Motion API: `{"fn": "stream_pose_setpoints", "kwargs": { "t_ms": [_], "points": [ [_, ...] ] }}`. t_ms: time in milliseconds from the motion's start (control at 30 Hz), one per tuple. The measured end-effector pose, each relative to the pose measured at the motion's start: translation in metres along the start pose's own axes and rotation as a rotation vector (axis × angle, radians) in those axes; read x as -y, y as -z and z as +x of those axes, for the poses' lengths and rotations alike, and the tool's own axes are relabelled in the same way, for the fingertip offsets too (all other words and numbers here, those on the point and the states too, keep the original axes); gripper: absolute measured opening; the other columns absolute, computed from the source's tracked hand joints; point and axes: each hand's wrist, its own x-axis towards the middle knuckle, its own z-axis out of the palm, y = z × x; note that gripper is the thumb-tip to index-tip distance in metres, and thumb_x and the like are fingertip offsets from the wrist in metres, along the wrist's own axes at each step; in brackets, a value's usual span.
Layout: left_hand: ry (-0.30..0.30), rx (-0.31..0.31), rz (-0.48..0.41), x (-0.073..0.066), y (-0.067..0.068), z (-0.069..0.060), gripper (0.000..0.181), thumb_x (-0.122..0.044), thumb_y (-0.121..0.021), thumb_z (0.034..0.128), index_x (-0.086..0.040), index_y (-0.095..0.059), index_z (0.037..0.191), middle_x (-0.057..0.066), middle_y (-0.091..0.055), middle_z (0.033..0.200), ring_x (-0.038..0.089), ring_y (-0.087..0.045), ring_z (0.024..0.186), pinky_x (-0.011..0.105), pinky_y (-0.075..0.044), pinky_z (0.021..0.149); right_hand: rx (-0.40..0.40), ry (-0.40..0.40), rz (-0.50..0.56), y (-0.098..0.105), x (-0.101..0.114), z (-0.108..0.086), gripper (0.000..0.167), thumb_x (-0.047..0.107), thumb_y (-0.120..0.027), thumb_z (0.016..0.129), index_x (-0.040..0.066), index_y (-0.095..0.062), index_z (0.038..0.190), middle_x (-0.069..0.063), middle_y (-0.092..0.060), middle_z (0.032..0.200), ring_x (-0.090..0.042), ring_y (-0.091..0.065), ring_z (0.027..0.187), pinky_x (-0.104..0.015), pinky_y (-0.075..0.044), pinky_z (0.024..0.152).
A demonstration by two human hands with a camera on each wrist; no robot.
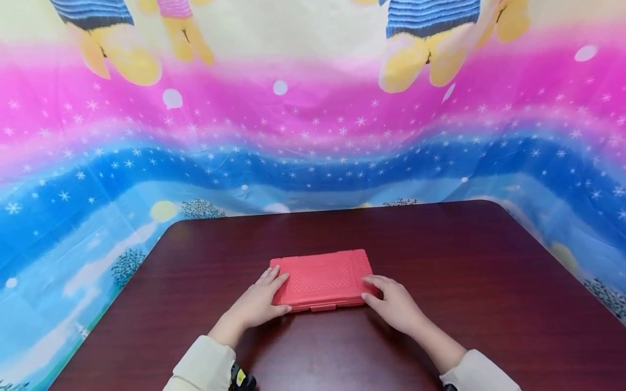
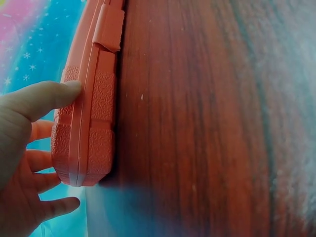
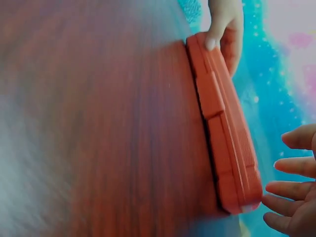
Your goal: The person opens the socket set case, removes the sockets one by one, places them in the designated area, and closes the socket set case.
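A flat red plastic case (image 1: pixel 318 278) with a textured lid lies closed on the dark wooden table. A latch (image 1: pixel 323 308) sits midway along its front side. My left hand (image 1: pixel 257 302) rests at the case's left end, its fingers spread over the lid's edge. In the left wrist view the thumb (image 2: pixel 66 93) touches the front side near the seam, and the little finger stands free. Beside the right end is my right hand (image 1: pixel 395 305), fingers loosely extended. The right wrist view shows those fingers (image 3: pixel 291 190) spread at the case's corner; firm contact is hard to tell.
The reddish-brown table (image 1: pixel 420 239) has rounded far corners. Behind it and along both sides hangs a colourful printed cloth (image 1: pixel 313 119) with pink and blue bands. A black device with a yellow mark (image 1: pixel 241 377) is strapped at the left wrist.
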Motion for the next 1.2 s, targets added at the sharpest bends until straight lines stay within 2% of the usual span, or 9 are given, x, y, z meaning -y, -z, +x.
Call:
{"fn": "stream_pose_setpoints", "kwargs": {
  "t_ms": [100, 233, 367, 600, 900, 1200],
  "points": [
    [-0.001, -0.002, 0.008, -0.001, 0.001, 0.0, 0.072, -0.035, -0.066, 0.0728, -0.005, -0.036, 0.131, 0.017, -0.023, 0.138, 0.032, -0.016, 0.126, 0.047, -0.028, 0.094, -0.015, -0.013, 0.045, -0.001, 0.005, -0.005, 0.034, 0.015, -0.061, 0.08, 0.004, -0.058, 0.111, -0.008, -0.055, 0.111, -0.023, -0.048, 0.107, -0.04, -0.037, 0.088],
    [-0.002, -0.002, 0.01, -0.001, -0.001, 0.0, 0.072, -0.036, -0.065, 0.0733, -0.005, -0.037, 0.131, 0.017, -0.023, 0.138, 0.032, -0.015, 0.127, 0.046, -0.028, 0.095, 0.001, -0.02, 0.186, -0.004, 0.01, -0.011, 0.031, 0.015, -0.06, 0.081, 0.004, -0.058, 0.11, -0.007, -0.057, 0.108, -0.022, -0.053, 0.099, -0.037, -0.042, 0.082],
    [-0.007, -0.011, 0.009, 0.0, -0.003, 0.002, 0.071, -0.036, -0.065, 0.0734, -0.005, -0.037, 0.131, 0.017, -0.023, 0.138, 0.032, -0.016, 0.127, 0.045, -0.028, 0.095, 0.083, -0.046, 0.377, -0.008, 0.014, -0.016, 0.032, 0.017, -0.057, 0.084, 0.001, -0.056, 0.111, -0.011, -0.058, 0.107, -0.022, -0.055, 0.094, -0.036, -0.045, 0.078],
    [-0.012, -0.027, -0.007, 0.001, -0.004, 0.002, 0.07, -0.036, -0.067, 0.0722, -0.005, -0.04, 0.129, 0.017, -0.025, 0.137, 0.032, -0.017, 0.126, 0.045, -0.029, 0.094, 0.223, -0.179, 0.682, -0.025, 0.019, -0.019, 0.036, 0.02, -0.052, 0.086, -0.007, -0.052, 0.11, -0.019, -0.055, 0.107, -0.028, -0.053, 0.096, -0.038, -0.044, 0.08],
    [-0.015, -0.043, -0.013, 0.0, -0.002, 0.004, 0.07, -0.037, -0.067, 0.0712, -0.005, -0.042, 0.128, 0.016, -0.026, 0.137, 0.031, -0.018, 0.126, 0.045, -0.028, 0.095, 0.287, -0.297, 0.947, -0.043, 0.022, -0.021, 0.043, 0.013, -0.047, 0.087, -0.018, -0.038, 0.115, -0.014, -0.056, 0.093, -0.02, -0.056, 0.083, -0.032, -0.046, 0.076],
    [-0.001, -0.028, 0.0, 0.001, -0.001, 0.002, 0.07, -0.037, -0.067, 0.0712, -0.007, -0.041, 0.128, 0.015, -0.027, 0.137, 0.03, -0.018, 0.126, 0.045, -0.028, 0.095, 0.307, -0.391, 1.16, -0.055, 0.025, -0.022, 0.056, 0.006, -0.043, 0.086, -0.021, -0.012, 0.125, -0.019, -0.055, 0.097, -0.023, -0.054, 0.092, -0.037, -0.043, 0.082]
  ]
}}
